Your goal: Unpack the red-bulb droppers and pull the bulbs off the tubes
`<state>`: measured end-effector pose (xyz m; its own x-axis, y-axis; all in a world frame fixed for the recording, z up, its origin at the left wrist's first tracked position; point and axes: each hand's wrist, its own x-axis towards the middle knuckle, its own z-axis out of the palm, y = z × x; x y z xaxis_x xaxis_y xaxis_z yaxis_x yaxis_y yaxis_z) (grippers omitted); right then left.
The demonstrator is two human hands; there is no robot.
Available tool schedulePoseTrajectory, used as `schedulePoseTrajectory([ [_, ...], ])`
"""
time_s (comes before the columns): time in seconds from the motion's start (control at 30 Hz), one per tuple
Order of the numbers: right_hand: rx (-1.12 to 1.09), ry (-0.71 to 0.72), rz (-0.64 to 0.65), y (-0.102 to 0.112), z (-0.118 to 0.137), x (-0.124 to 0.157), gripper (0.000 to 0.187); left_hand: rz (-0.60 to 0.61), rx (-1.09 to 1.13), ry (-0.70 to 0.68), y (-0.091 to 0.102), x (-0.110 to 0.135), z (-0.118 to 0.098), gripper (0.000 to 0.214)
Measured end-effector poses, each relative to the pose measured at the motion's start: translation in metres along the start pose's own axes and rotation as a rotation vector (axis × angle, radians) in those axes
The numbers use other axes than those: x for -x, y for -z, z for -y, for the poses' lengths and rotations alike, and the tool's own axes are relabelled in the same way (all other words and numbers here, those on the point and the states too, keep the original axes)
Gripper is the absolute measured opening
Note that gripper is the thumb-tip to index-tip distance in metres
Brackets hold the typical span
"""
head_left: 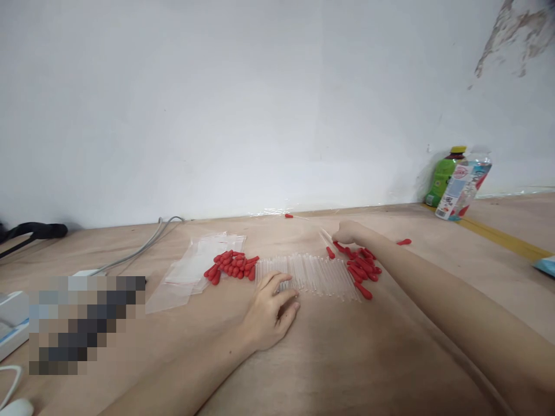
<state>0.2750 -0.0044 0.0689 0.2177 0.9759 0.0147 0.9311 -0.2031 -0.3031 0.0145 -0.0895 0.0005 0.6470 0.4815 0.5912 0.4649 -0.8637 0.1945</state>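
Note:
A row of clear glass tubes (312, 274) lies side by side in the middle of the wooden table (338, 358). Red rubber bulbs are heaped at its left end (232, 264) and scattered at its right end (362, 266). My left hand (271, 309) rests on the table at the near left edge of the tubes, fingers curled loosely, fingertips touching them. My right hand (347, 232) reaches to the far side of the red bulbs and pinches one clear tube (326, 237), which sticks out to the left.
Clear plastic bags (195, 271) lie left of the bulbs. Grey cables (147, 242) run along the wall. A green bottle (444, 176) and a clear labelled bottle (463, 185) stand at the back right. Stray red bulbs (404, 242) lie apart. A white device (11, 323) sits far left.

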Motion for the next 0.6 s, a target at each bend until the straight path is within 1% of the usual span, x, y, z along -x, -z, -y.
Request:
schedulePoseTrajectory([
  [0.1,-0.038,0.004,0.094,0.020,-0.005,0.019,0.017,0.007,-0.006,0.004,0.000,0.001,0.000,0.023],
  [0.17,-0.079,0.057,0.150,0.026,-0.007,0.037,0.023,0.006,-0.016,0.002,0.001,0.001,-0.001,0.029],
  [0.2,-0.101,0.091,0.179,0.026,-0.007,0.047,0.025,-0.005,-0.026,-0.002,0.001,0.001,-0.001,0.033],
  [0.27,-0.144,0.162,0.231,0.018,-0.004,0.066,0.027,-0.044,-0.065,-0.019,0.001,-0.001,-0.002,0.042],
  [0.33,-0.178,0.237,0.265,0.003,0.002,0.083,0.028,-0.094,-0.132,-0.048,0.000,-0.004,-0.001,0.048],
  [0.4,-0.213,0.317,0.271,-0.012,0.012,0.096,0.028,-0.131,-0.214,-0.096,0.000,-0.006,0.000,0.047],
  [0.47,-0.243,0.387,0.274,-0.024,0.021,0.106,0.028,-0.149,-0.283,-0.164,-0.001,-0.008,0.001,0.039],
  [0.53,-0.266,0.445,0.263,-0.031,0.028,0.114,0.026,-0.163,-0.312,-0.233,-0.001,-0.009,0.003,0.025],
  [0.57,-0.277,0.474,0.233,-0.033,0.030,0.118,0.025,-0.172,-0.314,-0.257,-0.001,-0.008,0.003,0.019],
  [0.6,-0.287,0.508,0.171,-0.035,0.031,0.123,0.023,-0.177,-0.312,-0.271,-0.001,-0.008,0.002,0.014],
])
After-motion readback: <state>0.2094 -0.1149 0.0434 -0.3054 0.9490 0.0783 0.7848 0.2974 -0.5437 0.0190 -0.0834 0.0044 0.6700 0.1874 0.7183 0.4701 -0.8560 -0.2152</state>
